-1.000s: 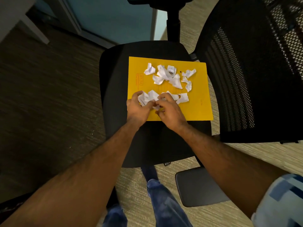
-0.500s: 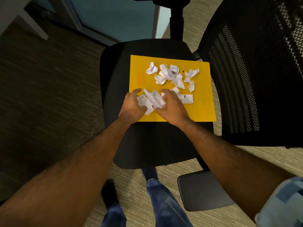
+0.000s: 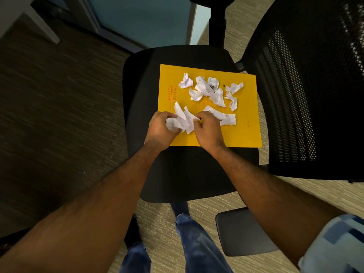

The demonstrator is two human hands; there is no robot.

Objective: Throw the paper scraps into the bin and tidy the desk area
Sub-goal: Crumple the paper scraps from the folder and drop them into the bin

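A yellow folder (image 3: 244,134) lies flat on the seat of a black office chair (image 3: 187,174). Several crumpled white paper scraps (image 3: 210,90) are scattered over the folder's far half. A bunch of scraps (image 3: 182,119) sits at the folder's near left, bundled between both hands. My left hand (image 3: 160,129) grips the bunch from the left with curled fingers. My right hand (image 3: 207,129) pinches it from the right. One more scrap (image 3: 226,118) lies just beyond my right hand. No bin is in view.
The chair's black mesh backrest (image 3: 307,95) rises on the right, and one armrest pad (image 3: 242,231) juts out near my legs. Another chair's post (image 3: 216,22) stands behind the seat. Brown carpet (image 3: 59,115) spreads to the left, with a glass partition at the back.
Both hands have drawn the near scraps together into one tighter bunch and curled their fingers round it. The scraps farther back have not moved.
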